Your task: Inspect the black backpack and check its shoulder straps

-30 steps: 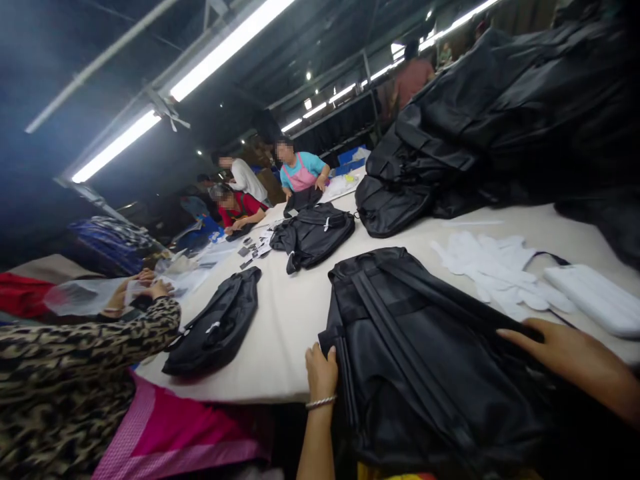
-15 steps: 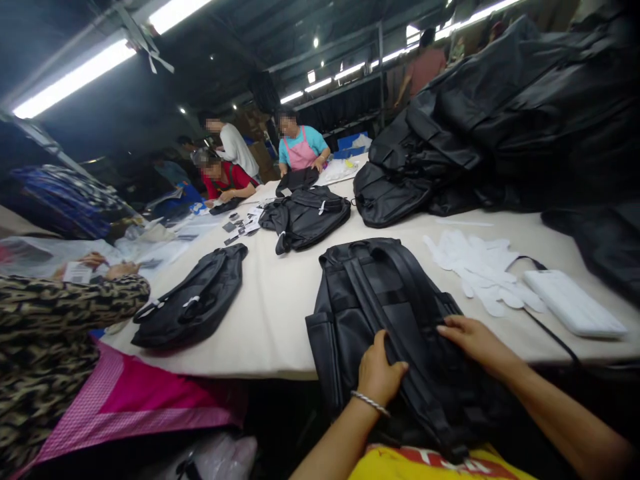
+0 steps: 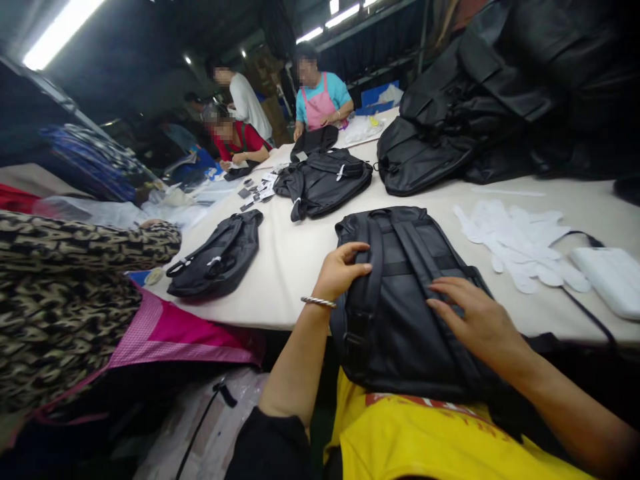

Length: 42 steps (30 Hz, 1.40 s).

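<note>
A black backpack (image 3: pixel 395 320) lies in front of me with its strap side up, its lower end over the table edge against my yellow apron (image 3: pixel 425 440). My left hand (image 3: pixel 343 272), with a twisted bracelet at the wrist, is closed on the left shoulder strap; thumb and index finger show, the other fingers are mostly hidden. My right hand (image 3: pixel 467 313) lies over the right shoulder strap (image 3: pixel 417 250), fingers stretched and thumb apart, touching the bag.
White gloves (image 3: pixel 520 240) and a white cabled device (image 3: pixel 607 280) lie to the right. Black bags (image 3: pixel 325 177) and a tall bag heap (image 3: pixel 475 113) stand farther back. Another bag (image 3: pixel 217 257) lies left, beside a co-worker's patterned sleeve (image 3: pixel 90 247). Co-workers stand behind the table (image 3: pixel 295 267).
My left hand has moved up and left onto the strap. My right hand has shifted inward over the other strap. The straps now lie farther apart, and the view has tilted downward.
</note>
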Available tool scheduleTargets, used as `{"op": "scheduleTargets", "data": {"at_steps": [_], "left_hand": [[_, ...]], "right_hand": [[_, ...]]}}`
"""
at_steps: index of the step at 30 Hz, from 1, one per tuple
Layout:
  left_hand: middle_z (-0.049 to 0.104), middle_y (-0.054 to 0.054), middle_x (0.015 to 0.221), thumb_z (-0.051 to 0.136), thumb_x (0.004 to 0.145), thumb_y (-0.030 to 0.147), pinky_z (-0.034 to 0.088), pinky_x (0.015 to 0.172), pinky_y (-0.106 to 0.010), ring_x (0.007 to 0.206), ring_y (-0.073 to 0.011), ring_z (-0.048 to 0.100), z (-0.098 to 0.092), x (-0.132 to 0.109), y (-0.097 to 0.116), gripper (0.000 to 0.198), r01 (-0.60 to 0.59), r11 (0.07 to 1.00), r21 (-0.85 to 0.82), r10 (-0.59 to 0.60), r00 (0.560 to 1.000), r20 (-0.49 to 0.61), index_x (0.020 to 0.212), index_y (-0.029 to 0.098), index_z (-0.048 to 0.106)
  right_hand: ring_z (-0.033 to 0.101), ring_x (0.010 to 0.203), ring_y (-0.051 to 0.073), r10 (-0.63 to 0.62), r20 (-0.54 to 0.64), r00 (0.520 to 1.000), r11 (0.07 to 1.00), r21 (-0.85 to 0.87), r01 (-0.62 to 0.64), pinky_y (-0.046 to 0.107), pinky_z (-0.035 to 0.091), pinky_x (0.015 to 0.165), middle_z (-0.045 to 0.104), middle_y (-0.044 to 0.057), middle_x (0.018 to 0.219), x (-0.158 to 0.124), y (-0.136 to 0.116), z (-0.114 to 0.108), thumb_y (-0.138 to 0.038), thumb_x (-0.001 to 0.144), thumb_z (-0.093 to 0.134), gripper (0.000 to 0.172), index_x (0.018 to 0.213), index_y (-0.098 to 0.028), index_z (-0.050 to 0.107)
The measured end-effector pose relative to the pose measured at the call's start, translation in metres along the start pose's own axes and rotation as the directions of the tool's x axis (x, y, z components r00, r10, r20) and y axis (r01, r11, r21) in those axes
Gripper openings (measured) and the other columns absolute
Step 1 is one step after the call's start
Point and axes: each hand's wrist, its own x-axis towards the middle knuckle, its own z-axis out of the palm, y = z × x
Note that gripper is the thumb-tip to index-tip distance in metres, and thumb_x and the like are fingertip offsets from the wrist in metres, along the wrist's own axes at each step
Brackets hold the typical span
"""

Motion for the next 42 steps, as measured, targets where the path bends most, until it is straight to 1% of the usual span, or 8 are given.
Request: {"op": "scheduleTargets", "data": {"at_steps": [4,9,14,22,28,34,37,42], "left_hand": [[0.054,0.002,0.063,0.062,0.055,0.017,0.04,0.062,-0.02,0.058,-0.0058,0.048,0.015,0.039,-0.009,0.022,-0.115,0.966,-0.231,0.081,0.985,-0.15,0.077,0.015,0.06],[0.055,0.002,0.07,0.062,0.054,0.011,0.041,0.066,-0.019,0.061,-0.0052,0.05,0.035,0.093,-0.036,0.038,-0.187,0.893,-0.408,0.084,0.962,-0.258,0.091,0.017,0.056],[0.057,0.001,0.069,0.069,0.048,0.014,0.044,0.062,-0.024,0.058,-0.0089,0.054,0.043,0.118,-0.04,0.066,-0.061,0.85,-0.524,-0.1,0.957,-0.274,0.108,0.015,0.044],[0.06,-0.006,0.062,0.057,0.065,0.037,0.045,0.066,-0.029,0.06,-0.0131,0.057,0.053,0.095,-0.025,0.026,0.196,0.723,-0.663,-0.091,0.978,0.19,0.065,0.011,0.057],[0.063,-0.01,0.081,0.061,0.059,0.044,0.041,0.076,-0.028,0.078,-0.0185,0.057,0.037,0.032,-0.019,0.04,0.277,0.883,-0.379,0.081,0.705,0.705,0.077,0.008,0.061],[0.063,-0.012,0.07,0.049,0.071,0.039,0.044,0.072,-0.035,0.071,-0.0202,0.059,0.029,0.036,-0.057,0.033,0.255,0.735,-0.629,0.006,0.924,0.382,0.068,0.007,0.057],[0.063,-0.011,0.069,0.045,0.074,0.037,0.045,0.07,-0.036,0.07,-0.0196,0.06,0.018,0.051,-0.07,0.03,0.299,0.691,-0.658,-0.096,0.94,0.326,0.067,0.01,0.055],[0.062,-0.011,0.069,0.039,0.078,0.037,0.044,0.072,-0.036,0.07,-0.0183,0.059,0.01,0.074,-0.055,0.032,0.293,0.732,-0.614,-0.084,0.934,0.347,0.068,0.01,0.054]], "right_hand": [[0.057,0.079,0.018,-0.066,0.492,0.868,0.838,0.5,-0.22,0.029,0.047,0.067,0.061,0.007,0.089,0.009,-0.025,0.038,-0.041,0.069,0.051,0.034,0.092,-0.017,0.055],[0.058,0.066,0.017,0.268,0.347,0.899,0.679,0.594,-0.432,0.026,0.046,0.054,0.061,0.009,0.078,0.022,-0.026,0.084,-0.043,0.06,0.059,0.042,0.088,-0.012,0.051],[0.055,0.054,0.014,0.45,0.088,0.889,0.686,0.603,-0.407,0.024,0.041,0.045,0.059,0.004,0.068,0.041,-0.014,0.076,-0.046,0.057,0.06,0.04,0.08,-0.015,0.052],[0.044,0.046,0.009,0.366,-0.038,0.93,0.661,0.714,-0.231,0.023,0.036,0.045,0.049,-0.002,0.049,0.056,-0.027,0.059,-0.04,0.056,0.064,0.029,0.06,-0.013,0.054],[0.038,0.036,0.006,0.261,0.391,0.883,0.403,0.786,-0.468,0.021,0.028,0.035,0.047,-0.004,0.049,0.058,-0.041,0.04,-0.034,0.055,0.065,0.025,0.064,-0.013,0.055],[0.038,0.044,0.005,0.124,0.494,0.861,0.538,0.695,-0.476,0.019,0.029,0.044,0.044,-0.005,0.051,0.035,-0.03,0.071,-0.033,0.062,0.06,0.021,0.064,-0.014,0.051],[0.036,0.045,0.006,0.084,0.568,0.819,0.686,0.563,-0.461,0.02,0.027,0.045,0.043,-0.005,0.049,0.019,-0.028,0.099,-0.035,0.063,0.057,0.022,0.058,-0.015,0.049],[0.046,0.057,0.011,0.173,0.35,0.921,0.831,0.449,-0.327,0.024,0.035,0.056,0.053,-0.001,0.063,0.015,-0.032,0.12,-0.036,0.058,0.059,0.024,0.07,-0.016,0.054]]}}
